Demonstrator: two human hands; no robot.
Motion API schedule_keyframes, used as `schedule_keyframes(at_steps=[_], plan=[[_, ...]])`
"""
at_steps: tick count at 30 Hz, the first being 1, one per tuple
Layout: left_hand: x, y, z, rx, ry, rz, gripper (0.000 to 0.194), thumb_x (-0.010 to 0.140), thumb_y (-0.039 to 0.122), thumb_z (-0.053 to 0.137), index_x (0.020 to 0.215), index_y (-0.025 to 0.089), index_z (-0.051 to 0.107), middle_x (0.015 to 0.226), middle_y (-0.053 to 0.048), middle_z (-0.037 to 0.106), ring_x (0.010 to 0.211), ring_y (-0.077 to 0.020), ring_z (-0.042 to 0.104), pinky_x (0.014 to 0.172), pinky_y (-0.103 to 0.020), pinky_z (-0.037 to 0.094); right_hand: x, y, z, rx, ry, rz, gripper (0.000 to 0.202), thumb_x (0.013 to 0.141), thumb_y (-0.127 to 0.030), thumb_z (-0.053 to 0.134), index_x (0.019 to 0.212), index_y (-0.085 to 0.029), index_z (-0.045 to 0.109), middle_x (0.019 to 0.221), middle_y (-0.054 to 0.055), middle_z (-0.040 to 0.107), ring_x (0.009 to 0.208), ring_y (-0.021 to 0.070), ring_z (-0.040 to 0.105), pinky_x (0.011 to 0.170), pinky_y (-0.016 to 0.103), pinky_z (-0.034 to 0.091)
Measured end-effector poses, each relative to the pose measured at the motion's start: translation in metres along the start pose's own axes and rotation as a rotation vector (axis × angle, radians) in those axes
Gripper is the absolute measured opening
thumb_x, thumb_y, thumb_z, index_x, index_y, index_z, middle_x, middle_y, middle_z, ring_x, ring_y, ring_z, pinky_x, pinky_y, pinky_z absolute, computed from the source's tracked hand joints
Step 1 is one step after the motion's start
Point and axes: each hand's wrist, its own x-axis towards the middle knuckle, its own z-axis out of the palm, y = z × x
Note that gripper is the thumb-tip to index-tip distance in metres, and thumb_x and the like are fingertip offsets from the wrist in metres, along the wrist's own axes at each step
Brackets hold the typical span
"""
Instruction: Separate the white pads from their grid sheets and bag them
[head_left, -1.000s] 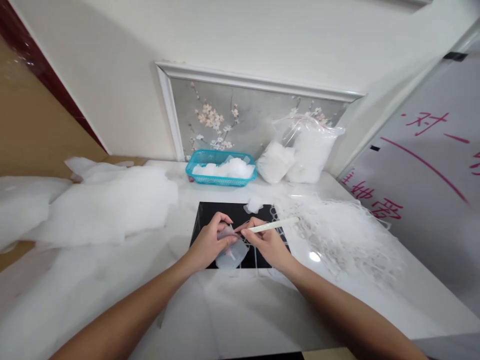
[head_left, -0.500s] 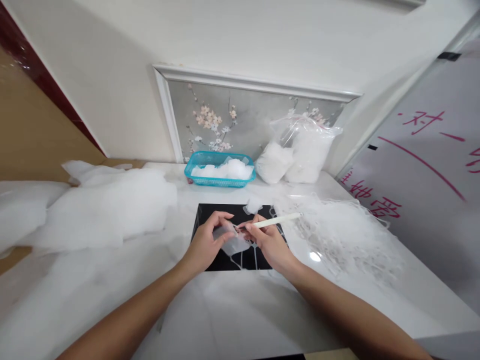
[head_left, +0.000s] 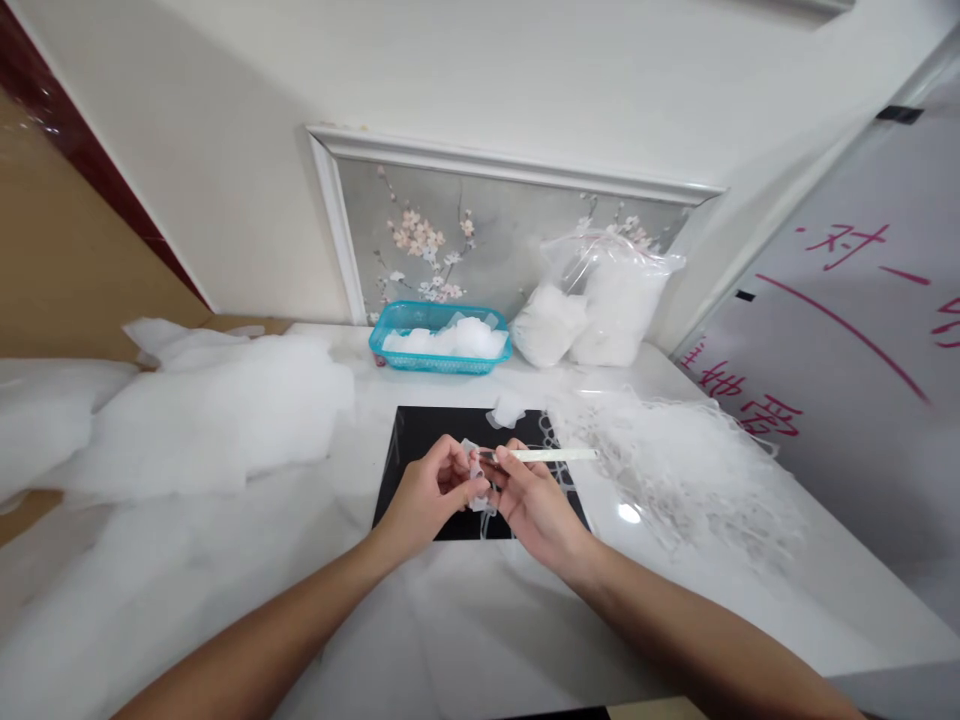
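My left hand (head_left: pixel 439 492) pinches a small piece of thin, translucent white material (head_left: pixel 475 492) above a black mat (head_left: pixel 412 425). The piece looks crumpled or folded, and fingers cover part of it. My right hand (head_left: pixel 531 490) grips a slim white-handled tool (head_left: pixel 559 455), held nearly level. Its dark, narrow tip points left toward the piece; whether it touches is too small to tell. Thin white strands hang below the fingers. On the mat's far edge lies a small stack of white pieces (head_left: pixel 507 411), with a strip of ring-shaped offcuts (head_left: pixel 551 435) at its right.
Behind the mat stands a blue basket (head_left: pixel 442 364) holding white pieces. Right of it are clear bags (head_left: pixel 611 310) of white material. A tangled heap of white offcuts (head_left: pixel 675 460) covers the table's right side. Large white sheets (head_left: pixel 210 420) lie left. A whiteboard (head_left: pixel 847 330) borders the right.
The white piece, spread out under my fingers before, is now bunched upright between both hands. The tool has tilted from slanting upward to nearly level. My hands are closer together.
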Motion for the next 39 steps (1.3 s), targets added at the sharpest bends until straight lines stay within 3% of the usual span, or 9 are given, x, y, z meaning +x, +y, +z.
schedule_keyframes(at_steps=[4,11,14,20,28,39], plan=[[0.002,0.003,-0.003,-0.117,-0.037,0.001,0.028,0.084,0.034,0.065,0.083,0.017,0.043,0.081,0.000,0.060,0.065,-0.0099,0.055,0.063,-0.024,0.047,0.002,0.000,-0.001,0.078,0.012,-0.004,0.026,0.086,-0.030,0.067,0.082,-0.020,0.044,0.098,0.002,0.064,0.087,0.0135,0.060,0.074,0.029,0.050],[0.003,0.000,-0.009,-0.118,-0.091,-0.029,0.030,0.077,0.025,0.073,0.084,0.016,0.046,0.085,0.001,0.061,0.077,-0.0116,0.059,0.072,-0.025,0.049,0.001,-0.002,0.001,-0.013,0.011,-0.031,0.028,0.086,-0.030,0.066,0.077,-0.019,0.042,0.098,0.003,0.064,0.096,0.0168,0.061,0.075,0.030,0.050],[0.005,-0.002,-0.013,-0.122,-0.135,-0.041,0.022,0.079,0.021,0.070,0.080,0.015,0.048,0.077,0.001,0.059,0.072,-0.0115,0.059,0.067,-0.024,0.048,0.001,-0.002,0.000,0.038,0.022,-0.003,0.028,0.086,-0.028,0.067,0.078,-0.020,0.042,0.094,0.002,0.063,0.091,0.0153,0.061,0.076,0.030,0.050],[0.010,-0.003,-0.021,-0.190,-0.268,-0.035,0.020,0.081,0.025,0.069,0.078,0.013,0.053,0.084,-0.002,0.059,0.063,-0.0082,0.053,0.054,-0.021,0.045,0.000,-0.002,0.000,0.102,-0.013,0.088,0.028,0.086,-0.030,0.068,0.080,-0.019,0.042,0.089,0.002,0.063,0.080,0.0115,0.060,0.074,0.026,0.050],[0.005,-0.001,-0.016,-0.278,-0.241,-0.100,0.026,0.083,0.029,0.069,0.076,0.013,0.050,0.084,-0.003,0.059,0.054,-0.0057,0.049,0.052,-0.021,0.040,0.000,-0.002,0.002,0.022,-0.034,0.031,0.028,0.086,-0.031,0.067,0.078,-0.019,0.044,0.091,0.004,0.064,0.077,0.0123,0.058,0.066,0.025,0.049],[0.004,0.007,-0.014,-0.399,-0.225,-0.143,0.041,0.073,0.038,0.079,0.072,0.012,0.048,0.081,-0.003,0.059,0.053,-0.0034,0.041,0.043,-0.015,0.027,0.000,-0.009,0.006,0.150,-0.065,0.178,0.028,0.082,-0.027,0.071,0.078,-0.018,0.045,0.082,0.004,0.061,0.068,0.0087,0.052,0.047,0.016,0.032]])
